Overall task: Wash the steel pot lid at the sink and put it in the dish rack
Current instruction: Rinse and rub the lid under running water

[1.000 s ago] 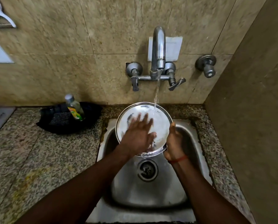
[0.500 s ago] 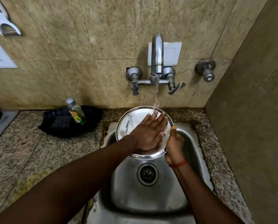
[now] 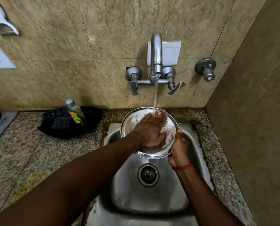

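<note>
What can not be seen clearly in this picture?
Head view only:
- Lid centre: covered by the left hand.
- Lid underside: faces away; the right hand grips its rim.
- Bottle label: too small to read.
- Dish rack: not in view.
- Peeler: cut off by the left edge.

Steel lid [image 3: 129, 123] under tap water, right hand [image 3: 179, 148] gripping, left hand [image 3: 150, 130] flat inside.

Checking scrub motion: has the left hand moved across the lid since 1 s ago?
Yes. The left hand slid from the steel lid's lower-left toward its far right edge, under the tap's stream.
</note>
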